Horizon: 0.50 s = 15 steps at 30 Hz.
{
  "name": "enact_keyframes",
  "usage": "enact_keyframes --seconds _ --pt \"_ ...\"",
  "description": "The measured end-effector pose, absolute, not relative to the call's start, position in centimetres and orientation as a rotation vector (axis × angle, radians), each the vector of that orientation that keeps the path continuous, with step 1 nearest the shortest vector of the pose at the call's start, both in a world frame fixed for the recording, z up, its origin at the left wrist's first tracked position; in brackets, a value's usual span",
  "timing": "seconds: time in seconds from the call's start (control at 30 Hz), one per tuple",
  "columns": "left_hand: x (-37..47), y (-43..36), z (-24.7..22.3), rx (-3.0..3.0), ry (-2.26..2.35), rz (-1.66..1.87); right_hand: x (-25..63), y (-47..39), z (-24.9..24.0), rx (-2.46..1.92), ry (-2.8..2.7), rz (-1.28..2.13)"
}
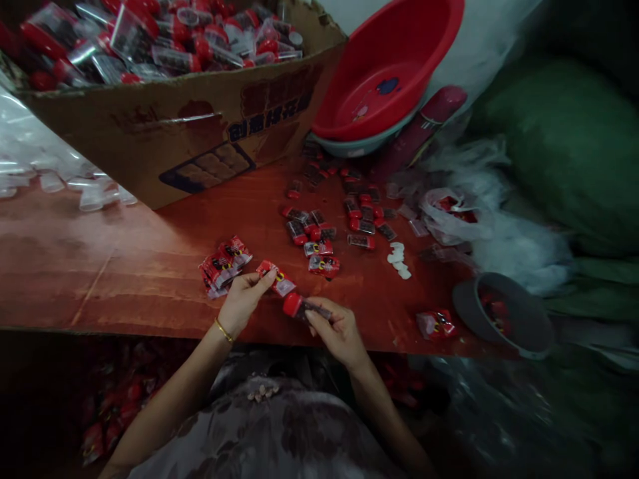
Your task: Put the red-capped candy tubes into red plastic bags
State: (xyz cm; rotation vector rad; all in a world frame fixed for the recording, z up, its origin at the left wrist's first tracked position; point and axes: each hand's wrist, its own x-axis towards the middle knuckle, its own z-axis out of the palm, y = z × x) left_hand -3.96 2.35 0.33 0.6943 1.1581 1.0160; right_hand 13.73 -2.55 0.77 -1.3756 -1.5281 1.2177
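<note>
Between the thumb and fingers of my left hand [244, 303] is a small red printed plastic packet [280, 282]. My right hand [335, 327] grips a clear tube with a red cap [293, 305] and dark contents, the cap pointing at the packet's end. Whether cap and packet touch, I cannot tell. Just beyond my left hand lies a pile of flat red packets [222, 266]. Two filled red packets [324, 266] rest on the table past my right hand, beside several loose red-capped tubes [361, 241].
A cardboard box [200, 140] heaped with red-capped tubes stands at the back left. Behind are a red basin [349, 93] and a maroon flask [417, 136]. Clear cups [92, 193] lie left; white pieces [399, 259], a packet [435, 324] and a grey tub [466, 313] lie right.
</note>
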Motion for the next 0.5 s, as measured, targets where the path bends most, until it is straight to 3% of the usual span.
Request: enact_keyframes --seconds 0.3,0.5 --pt "-4.5 2.4 0.5 0.809 1.096 0.988 13.9 -2.0 -0.2 -1.350 -1.377 1.417" --pt "-4.3 2.5 0.6 0.825 1.143 1.011 13.8 -2.0 -0.2 -1.349 -1.451 1.314"
